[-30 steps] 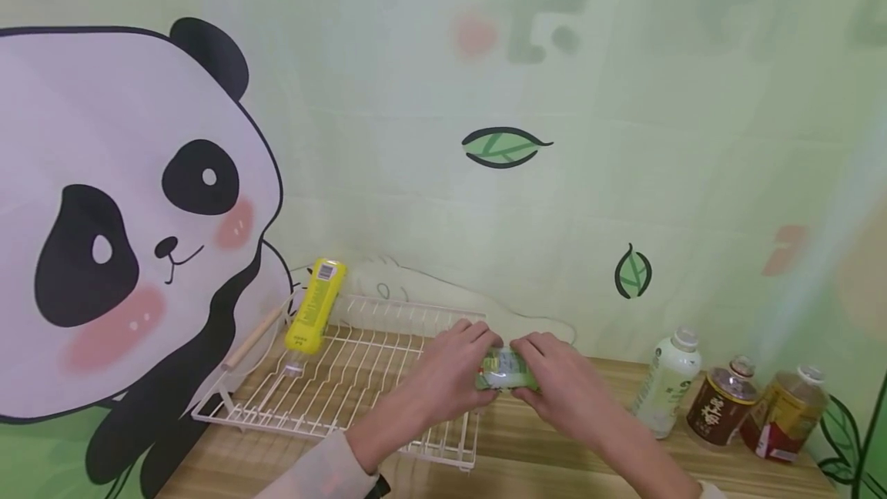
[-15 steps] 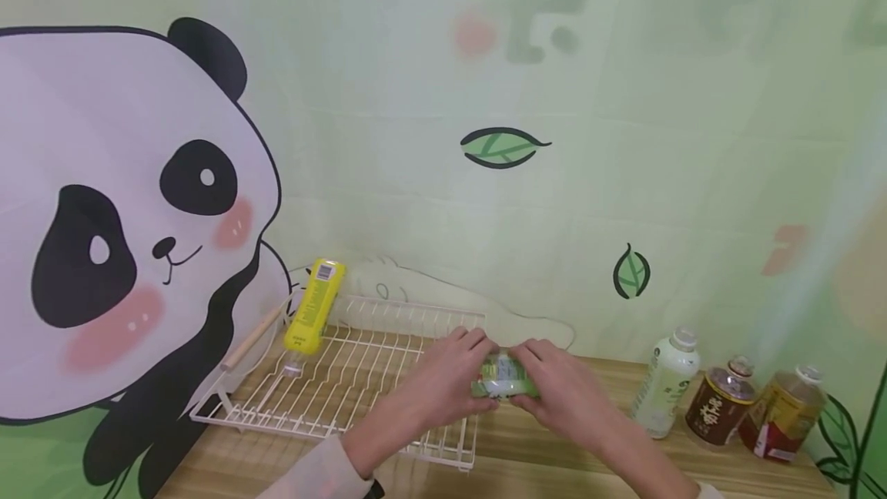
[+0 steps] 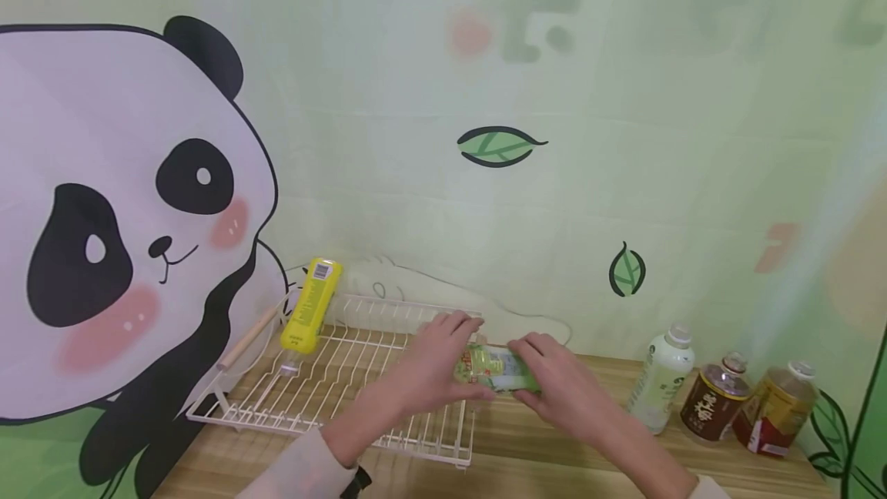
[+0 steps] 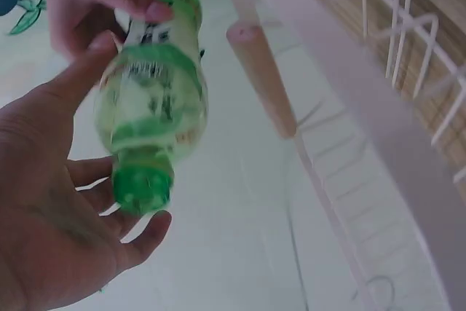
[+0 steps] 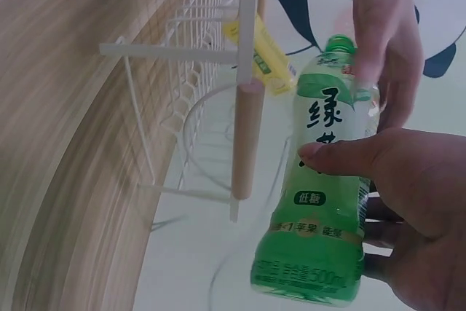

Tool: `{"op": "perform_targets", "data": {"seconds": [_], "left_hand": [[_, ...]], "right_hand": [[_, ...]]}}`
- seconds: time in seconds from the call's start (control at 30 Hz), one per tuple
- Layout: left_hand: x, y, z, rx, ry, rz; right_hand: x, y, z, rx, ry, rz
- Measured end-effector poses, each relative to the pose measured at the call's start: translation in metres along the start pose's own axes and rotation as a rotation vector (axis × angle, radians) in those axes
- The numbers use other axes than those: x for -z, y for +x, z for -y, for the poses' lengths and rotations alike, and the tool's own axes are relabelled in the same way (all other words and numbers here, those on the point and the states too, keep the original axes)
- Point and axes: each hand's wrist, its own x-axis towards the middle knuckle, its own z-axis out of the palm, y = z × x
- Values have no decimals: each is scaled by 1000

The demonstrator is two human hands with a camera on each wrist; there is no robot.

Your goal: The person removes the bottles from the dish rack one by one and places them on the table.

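Note:
A green tea bottle (image 3: 500, 368) is held sideways above the table near the rack's right end. My right hand (image 3: 564, 380) grips it around its body, the thumb across the label in the right wrist view. In the left wrist view, the green cap (image 4: 142, 183) points toward my left hand (image 4: 54, 209). That hand's thumb and fingers are spread apart around the cap end; whether they touch the bottle is unclear. Seen from the head, my left hand (image 3: 426, 368) is over the right side of the white wire rack (image 3: 277, 423).
Inside the rack a yellow bottle (image 3: 312, 306) leans upside down, near the wooden handle (image 3: 249, 337). On the right of the wooden table (image 3: 547, 445) stand a white-green bottle (image 3: 661, 380), a dark brown bottle (image 3: 715, 399) and an amber-red bottle (image 3: 776, 410).
My left hand has shifted left and its fingers have spread, exposing more of the bottle. My right hand keeps its grip. The bottle's left end has moved slightly left.

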Motion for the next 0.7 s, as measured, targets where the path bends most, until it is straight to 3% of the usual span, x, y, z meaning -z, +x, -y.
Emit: {"op": "perform_targets", "data": {"seconds": [0.17, 0.33, 0.5, 0.7], "left_hand": [[12, -9, 20, 107, -122, -67], [18, -20, 52, 236, -186, -124], [24, -38, 85, 319, -166, -189], [26, -56, 119, 371, -76, -318]], "right_hand": [[-2, -7, -13, -53, 65, 7], [-2, -15, -30, -116, 127, 15], [-6, -22, -47, -147, 177, -20], [-11, -33, -63, -212, 237, -94]]}}
